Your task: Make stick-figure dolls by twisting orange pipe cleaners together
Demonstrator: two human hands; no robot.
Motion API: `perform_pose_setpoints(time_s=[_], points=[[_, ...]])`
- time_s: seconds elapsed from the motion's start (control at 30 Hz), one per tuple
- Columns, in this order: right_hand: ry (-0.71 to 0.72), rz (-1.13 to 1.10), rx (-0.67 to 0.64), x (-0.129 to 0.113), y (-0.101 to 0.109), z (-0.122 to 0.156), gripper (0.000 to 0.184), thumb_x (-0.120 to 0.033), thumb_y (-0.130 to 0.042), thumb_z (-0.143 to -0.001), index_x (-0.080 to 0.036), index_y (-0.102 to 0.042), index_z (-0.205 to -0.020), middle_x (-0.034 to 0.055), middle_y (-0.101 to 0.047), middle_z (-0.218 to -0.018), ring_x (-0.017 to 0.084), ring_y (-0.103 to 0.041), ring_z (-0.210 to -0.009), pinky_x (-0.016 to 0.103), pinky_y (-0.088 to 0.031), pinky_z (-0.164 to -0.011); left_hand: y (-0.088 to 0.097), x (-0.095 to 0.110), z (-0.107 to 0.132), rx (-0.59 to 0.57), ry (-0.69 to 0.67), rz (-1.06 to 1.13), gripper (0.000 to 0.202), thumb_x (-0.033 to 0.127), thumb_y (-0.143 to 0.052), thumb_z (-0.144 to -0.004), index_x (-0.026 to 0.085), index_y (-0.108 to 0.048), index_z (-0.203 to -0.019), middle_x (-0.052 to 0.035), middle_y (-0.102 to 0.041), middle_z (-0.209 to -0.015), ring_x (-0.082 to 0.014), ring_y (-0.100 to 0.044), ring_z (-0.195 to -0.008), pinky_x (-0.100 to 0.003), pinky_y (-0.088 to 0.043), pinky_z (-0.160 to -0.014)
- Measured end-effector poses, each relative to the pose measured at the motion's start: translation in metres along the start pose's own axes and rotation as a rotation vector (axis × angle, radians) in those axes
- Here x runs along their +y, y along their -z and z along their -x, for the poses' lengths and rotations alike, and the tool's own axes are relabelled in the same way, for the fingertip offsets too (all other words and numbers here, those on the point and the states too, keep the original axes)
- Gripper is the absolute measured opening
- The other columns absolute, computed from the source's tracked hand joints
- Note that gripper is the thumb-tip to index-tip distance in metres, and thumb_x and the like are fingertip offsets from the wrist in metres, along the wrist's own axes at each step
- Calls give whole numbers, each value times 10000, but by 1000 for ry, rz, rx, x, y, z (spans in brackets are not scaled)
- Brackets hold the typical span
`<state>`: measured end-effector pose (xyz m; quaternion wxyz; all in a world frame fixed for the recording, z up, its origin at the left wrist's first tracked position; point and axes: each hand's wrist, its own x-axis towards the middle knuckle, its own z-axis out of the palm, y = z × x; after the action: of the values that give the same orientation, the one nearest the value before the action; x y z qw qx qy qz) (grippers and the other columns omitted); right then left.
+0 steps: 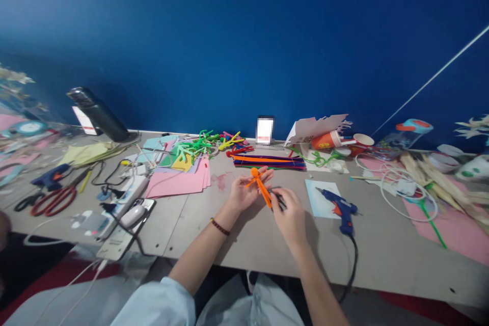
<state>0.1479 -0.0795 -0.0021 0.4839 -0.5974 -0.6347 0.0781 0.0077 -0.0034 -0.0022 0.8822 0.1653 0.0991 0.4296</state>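
Note:
An orange pipe-cleaner figure (263, 189), with a round head at its upper end and long legs below, lies across my left hand (246, 191). That hand is turned palm up, its thumb and fingers closed about the upper part of the figure. In my right hand (289, 212) is a small dark-handled tool (281, 202), pressed close to the figure's lower end; its exact kind and tip are hidden by the fingers. Just behind my hands is a bundle of colored pipe cleaners (267, 161) in purple, orange and red.
A blue glue gun (342, 209) rests right on a pale sheet (313, 198). Pink paper (175, 183), green bent pipe cleaners (198, 145), a power strip (126, 204) and red-handled scissors (55, 201) lie left. Against the wall stand a phone (265, 130) and a dark bottle (101, 114).

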Motion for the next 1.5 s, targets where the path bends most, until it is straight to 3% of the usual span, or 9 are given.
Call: perform_pose_setpoints(time_s=[0.2, 0.33, 0.5, 0.6, 0.73, 1.0, 1.27, 1.5], points=[[22, 116, -160, -4, -18, -31, 135, -324, -565, -830, -208, -629, -857, 68, -649, -864, 225, -582, -839, 333, -445, -733, -1, -2, -1, -19, -10, -42, 641, 193, -453, -691, 66, -451, -1319, -164, -538, -1319, -256, -459, -1259, -344, -361, -993], [41, 40, -91, 10, -33, -35, 125, -274, -527, -831, -200, -608, -771, 61, -636, -791, 208, -579, -785, 318, -449, -725, -2, -1, 0, -16, -27, -78, 584, 236, -482, -697, 91, -518, -1262, -142, -531, -1328, -240, -504, -1206, -309, -378, -969], [24, 28, 41, 21, -39, -27, 135, -271, -506, -832, -200, -621, -833, 59, -672, -804, 213, -602, -777, 322, -462, -720, 5, -9, -6, 192, -140, -323, 304, 168, -615, -720, 189, -655, -1020, -54, -679, -1044, -167, -617, -964, -268, -444, -851], [35, 9, 49, 23, -38, -24, 154, -266, -496, -850, -202, -635, -868, 58, -688, -831, 201, -623, -774, 309, -473, -719, 10, -14, -12, 281, -232, -390, 190, 133, -714, -675, 189, -675, -853, -17, -691, -854, -121, -629, -786, -233, -459, -746], [103, -42, 6, 21, -37, -23, 181, -273, -480, -885, -200, -642, -920, 64, -691, -870, 184, -641, -804, 290, -484, -737, 11, -15, -13, 352, -253, -413, 159, 144, -773, -620, 155, -668, -739, -10, -664, -709, -96, -593, -634, -224, -450, -663], [134, -8, 11, 20, -37, -20, 213, -253, -463, -905, -211, -669, -942, 66, -701, -918, 182, -641, -862, 308, -490, -792, 6, -14, -10, 390, -330, -565, 107, 156, -756, -642, 150, -649, -636, 9, -608, -586, -82, -519, -545, -222, -405, -602], [208, 11, 22, 19, -34, -22, 227, -220, -456, -901, -207, -683, -893, 67, -713, -882, 192, -636, -847, 330, -484, -805, 8, -10, -7, 376, -270, -600, 160, 185, -772, -631, 137, -625, -589, 26, -541, -514, -60, -452, -464, -221, -376, -532], [18, -154, 28, 19, -34, -24, 217, -290, -472, -889, -192, -664, -868, 70, -690, -857, 183, -635, -800, 312, -495, -759, 14, -8, -8, 310, -123, -466, 124, 208, -739, -683, 125, -669, -744, -51, -659, -688, -121, -602, -604, -244, -468, -606]])
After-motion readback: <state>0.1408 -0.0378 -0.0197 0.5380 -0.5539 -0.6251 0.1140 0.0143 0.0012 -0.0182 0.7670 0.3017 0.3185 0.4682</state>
